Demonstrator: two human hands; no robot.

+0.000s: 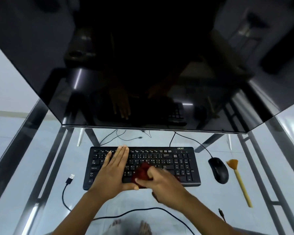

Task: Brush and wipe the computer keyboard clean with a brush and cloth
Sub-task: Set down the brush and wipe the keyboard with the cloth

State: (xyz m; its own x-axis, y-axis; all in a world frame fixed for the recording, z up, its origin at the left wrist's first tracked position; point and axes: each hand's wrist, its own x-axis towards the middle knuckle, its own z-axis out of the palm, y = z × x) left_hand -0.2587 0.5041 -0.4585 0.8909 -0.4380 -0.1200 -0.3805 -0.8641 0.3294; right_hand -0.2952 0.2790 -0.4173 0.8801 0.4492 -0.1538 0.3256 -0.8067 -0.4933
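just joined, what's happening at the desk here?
A person is wiping a black keyboard on a glass table. The left hand lies flat across the keys on the keyboard's left side, steadying it. The right hand grips a bunched red cloth over the middle keys and looks blurred. The brush lies unused on the table to the right, beside the mouse.

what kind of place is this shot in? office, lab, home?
Probably a home or small-office computer desk: a glass-topped table with a large dark monitor, a black keyboard and a wired mouse. Bare feet visible through the glass lean it towards home, but that is a guess.
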